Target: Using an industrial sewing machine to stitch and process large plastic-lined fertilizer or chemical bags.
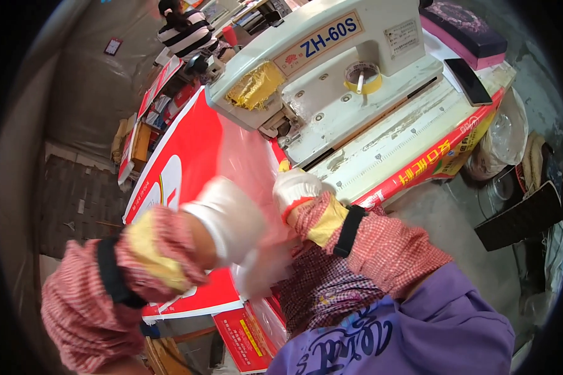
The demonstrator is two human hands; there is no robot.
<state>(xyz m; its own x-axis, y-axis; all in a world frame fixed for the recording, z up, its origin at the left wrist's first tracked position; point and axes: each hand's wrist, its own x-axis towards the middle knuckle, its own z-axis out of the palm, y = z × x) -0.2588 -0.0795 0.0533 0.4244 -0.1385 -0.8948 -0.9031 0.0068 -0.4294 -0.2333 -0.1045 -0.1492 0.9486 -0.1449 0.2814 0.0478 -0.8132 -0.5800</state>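
Observation:
A large red and white printed plastic sack (194,147) slopes across the left of a pale sewing machine (388,22). Close to the machine's needle area, my right hand (296,189), in a white glove, has its fingers closed at the sack's edge; a bit of yellow shows at the fingertips. My left hand (228,219), also white-gloved, is over the middle of the sack. Motion smears its fingers, so their hold on the sack cannot be made out. Checked sleeve covers with black bands wrap both forearms.
A roll of yellow tape (370,83) sits on the machine bed. Right of it lie a black phone (468,82) and a dark and pink box (466,34). A clear plastic bag (502,134) stands beyond the table edge. Another person (187,31) sits at the far left.

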